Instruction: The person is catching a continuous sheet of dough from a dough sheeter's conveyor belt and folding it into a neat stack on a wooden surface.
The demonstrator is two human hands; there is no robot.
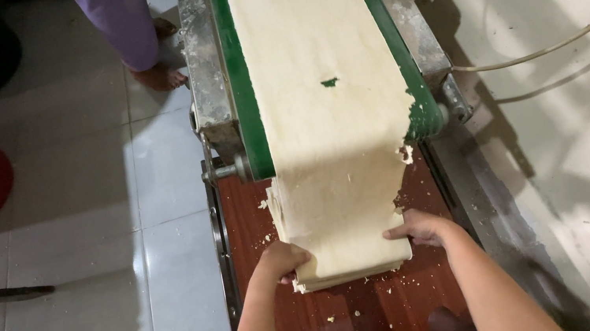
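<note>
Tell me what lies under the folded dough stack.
The folded dough stack rests on a reddish wooden board strewn with crumbs. Both hands, left and right, grip its sides. The board directly beneath is hidden.

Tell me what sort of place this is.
Probably a small dough or noodle workshop. A wide dough sheet rides a green conveyor belt on a flour-dusted metal machine. Both the left hand and right hand grip the folded stack on a wooden board.
</note>
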